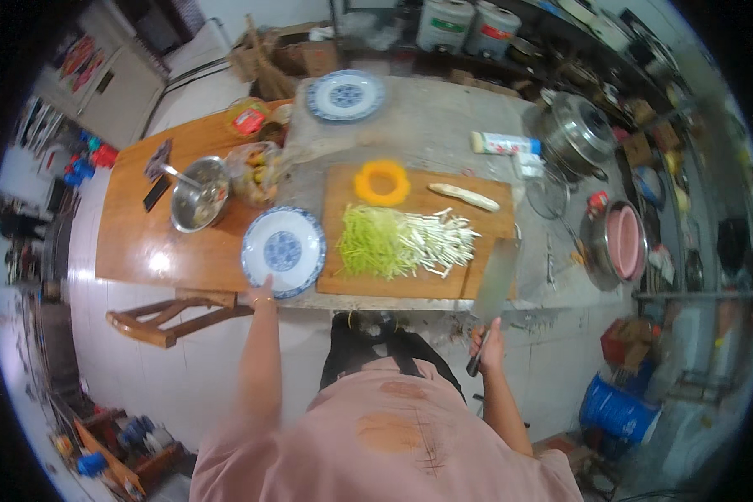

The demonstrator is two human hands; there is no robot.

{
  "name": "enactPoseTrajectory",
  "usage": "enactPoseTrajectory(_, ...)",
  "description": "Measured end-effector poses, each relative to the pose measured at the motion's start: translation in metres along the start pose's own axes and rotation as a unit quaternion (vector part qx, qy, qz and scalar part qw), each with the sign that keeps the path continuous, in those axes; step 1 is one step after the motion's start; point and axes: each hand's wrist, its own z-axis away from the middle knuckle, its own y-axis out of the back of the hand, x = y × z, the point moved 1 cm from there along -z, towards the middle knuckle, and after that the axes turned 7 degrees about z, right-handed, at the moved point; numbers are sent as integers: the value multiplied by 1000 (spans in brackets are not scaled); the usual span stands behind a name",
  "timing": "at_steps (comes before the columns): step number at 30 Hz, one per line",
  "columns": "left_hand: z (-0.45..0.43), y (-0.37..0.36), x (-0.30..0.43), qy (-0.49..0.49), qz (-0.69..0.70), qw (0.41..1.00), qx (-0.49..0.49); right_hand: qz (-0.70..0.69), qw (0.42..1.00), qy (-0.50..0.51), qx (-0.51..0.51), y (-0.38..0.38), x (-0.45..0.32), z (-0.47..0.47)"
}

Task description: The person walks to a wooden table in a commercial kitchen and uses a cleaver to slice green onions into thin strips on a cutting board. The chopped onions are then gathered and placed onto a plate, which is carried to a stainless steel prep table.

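My right hand (491,346) grips the dark handle of a cleaver (497,276), whose broad blade lies over the near right corner of the wooden cutting board (364,285). With my left hand (263,292) I hold the near rim of a blue-and-white plate (282,251); the thumb lies over the rim and the other fingers are hidden. Shredded green vegetable (367,241) and white strips (442,241) lie side by side on the board. Behind them are a scalloped orange ring (381,182) and a peeled white root-like piece (464,196).
A second patterned plate (345,95) sits at the table's far side. Left are a metal bowl with a ladle (201,194), a phone (157,193) and a bagged bundle (254,172). At right stand a lidded pot (574,135), a strainer (547,196) and a basin holding a pink bowl (624,241).
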Motion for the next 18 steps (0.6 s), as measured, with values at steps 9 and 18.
enactPoseTrajectory(9, 236, -30, 189, -557, 175, 785, -207, -213, 974, -51, -62, -13, 41, -27)
enactPoseTrajectory(18, 345, -117, 327, -670, -187, 656, -293, -301, 949, -74, -62, -40, 59, -50)
